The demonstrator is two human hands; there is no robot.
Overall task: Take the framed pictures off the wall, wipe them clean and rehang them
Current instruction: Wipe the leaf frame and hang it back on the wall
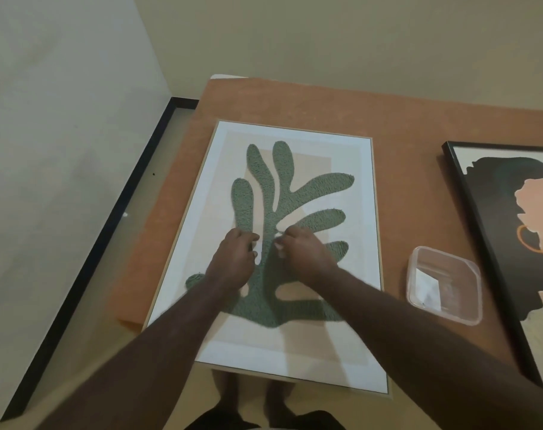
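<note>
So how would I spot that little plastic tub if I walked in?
Find the brown table holding two framed pictures. The clear plastic container sits between the green leaf picture and the black-framed picture. It alone is see-through, small, square and round-cornered.

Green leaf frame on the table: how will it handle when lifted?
The green leaf frame is probably stiff: it lies flat, and its near edge overhangs the table without sagging. It is wide with a thin rim, so it likely needs both hands at opposite edges. Whether the front is glazed I cannot tell; treat it as fragile.
</note>
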